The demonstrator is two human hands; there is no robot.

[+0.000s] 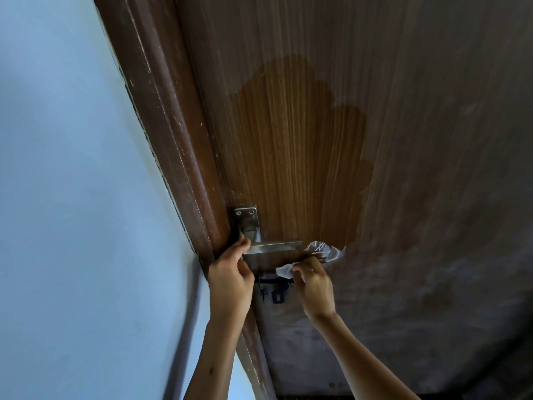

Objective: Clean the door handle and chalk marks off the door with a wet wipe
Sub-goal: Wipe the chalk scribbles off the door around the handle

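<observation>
Your right hand (313, 284) has its fingers curled round a crumpled wet wipe (314, 256), bunching it so a wad sticks out past the fingertips at the free right end of the door handle (274, 247). That bunching looks deliberate: it gives you a damp pad to press on the metal and the wood beside it. Your left hand (230, 280) sits at the handle's left end, fingers curled against the lever where it meets the steel backplate (248, 225), most likely steadying the lever so it does not swing as you rub.

The handle therefore lies between your 2 hands, the wipe touching or just beside its right tip; contact there is hard to confirm. Just below the lever, between your wrists, sits a dark latch (275, 285).

Above and right of the wipe, a darker wet patch (302, 157) spreads up the door (432, 140), and the dull, dusty-looking surface begins right at the wipe's right edge. No distinct chalk marks are readable. The brown frame (173, 140) and blue wall (72, 168) lie to the left.
</observation>
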